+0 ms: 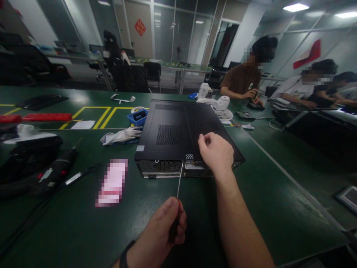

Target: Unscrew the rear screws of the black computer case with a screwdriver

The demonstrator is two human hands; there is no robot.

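A black desktop computer case [178, 130] lies flat on the green table [83, 223], its rear panel facing me. My left hand [167, 227] is closed around the handle of a screwdriver [180, 180], whose thin shaft points up to the rear edge of the case. My right hand [216, 152] rests on the case's top near its rear right corner, fingers curled and pinched together; what it pinches, if anything, is too small to make out.
White gloves [122, 136] and a blue parts tray [137, 117] lie left of the case. An electric screwdriver [57, 171] with cable lies at the left. Small white fans [220, 106] stand behind. Other people sit at the far right; another case [320, 130] lies there.
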